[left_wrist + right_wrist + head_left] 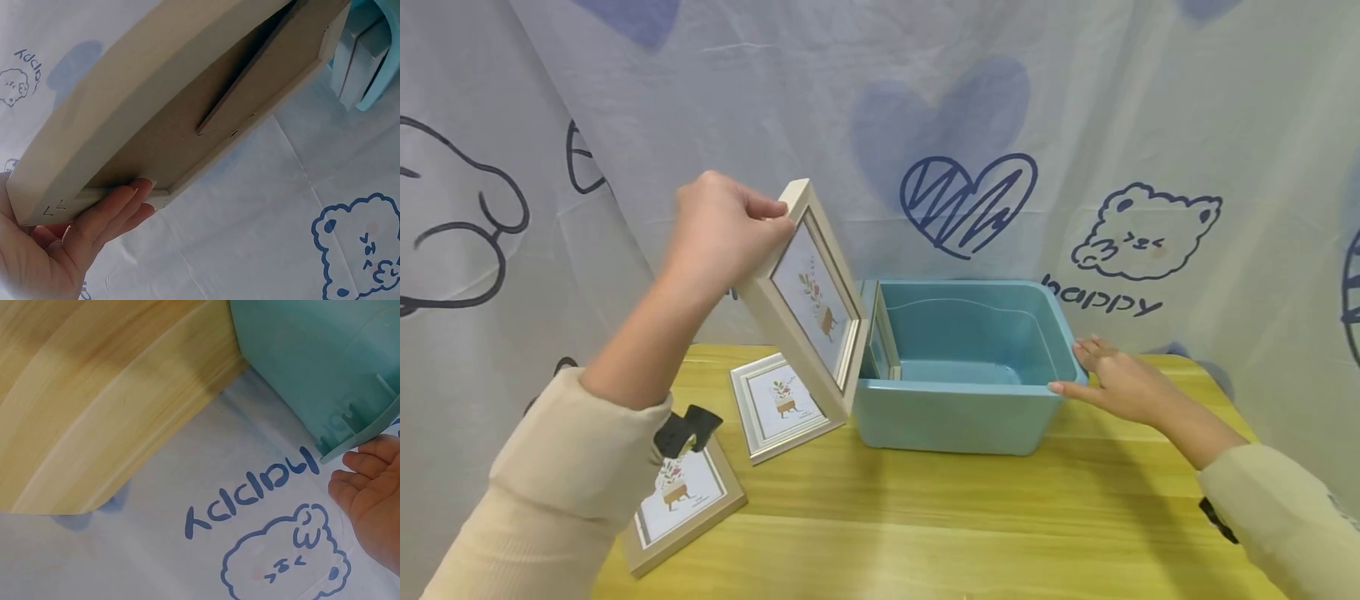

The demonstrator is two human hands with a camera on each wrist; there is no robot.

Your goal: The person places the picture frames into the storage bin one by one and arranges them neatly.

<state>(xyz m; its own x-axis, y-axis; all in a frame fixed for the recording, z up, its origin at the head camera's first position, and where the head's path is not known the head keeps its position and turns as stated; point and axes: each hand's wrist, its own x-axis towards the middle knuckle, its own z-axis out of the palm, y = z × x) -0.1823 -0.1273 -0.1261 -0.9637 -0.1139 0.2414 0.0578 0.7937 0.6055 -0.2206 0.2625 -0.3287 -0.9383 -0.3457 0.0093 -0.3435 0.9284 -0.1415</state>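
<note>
My left hand (726,221) grips the top edge of a cream picture frame (782,308), raised and tilted beside the bin's left end. In the left wrist view, the frame's brown backing (169,131) shows, with fingers (106,209) against its rear. My right hand (1112,379) rests on the right rim of a light blue plastic bin (955,417), its thumb at the front corner and fingers fairly straight. Inside the bin, another picture frame (883,337) stands on edge by the left wall, partly hidden by the raised one.
A white picture frame (782,404) lies on the wooden table (925,525) left of the bin. Nearer me lies a beige-brown frame (688,500), partly covered by my left sleeve (580,467). A printed curtain (820,108) hangs behind the table.
</note>
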